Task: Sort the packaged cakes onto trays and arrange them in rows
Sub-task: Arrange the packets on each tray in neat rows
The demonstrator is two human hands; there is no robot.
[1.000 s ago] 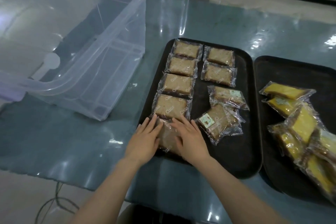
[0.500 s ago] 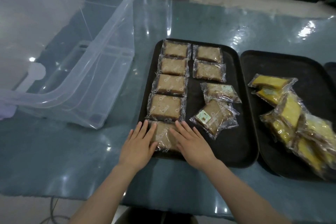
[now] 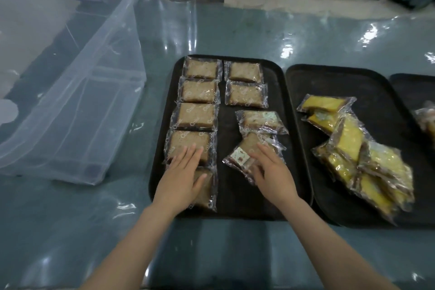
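Left fingers (image 3: 188,155): straight and together, lying flat on the near end of the left column of brown cakes; nothing gripped.
Right fingers (image 3: 266,155): extended over the loose brown cake (image 3: 240,156), thumb at its near edge; whether they have closed on it cannot be told.
Left hand (image 3: 181,181): palm over the nearest packet (image 3: 204,193) of the column.
Right hand (image 3: 273,179): on the unsorted packets, right half of the middle tray (image 3: 296,148).
Cake location: five brown packets in the left column, two in the second, the rest loose beside them; yellow cakes (image 3: 353,146) heaped on the next tray (image 3: 388,101).
Handling, judged: light, soft sponge in slick, crinkly film; likely to slide on the tray and dent if squeezed.
Hold point, judged: the two long edges of the packet, or the sealed film ends; light pressure only.
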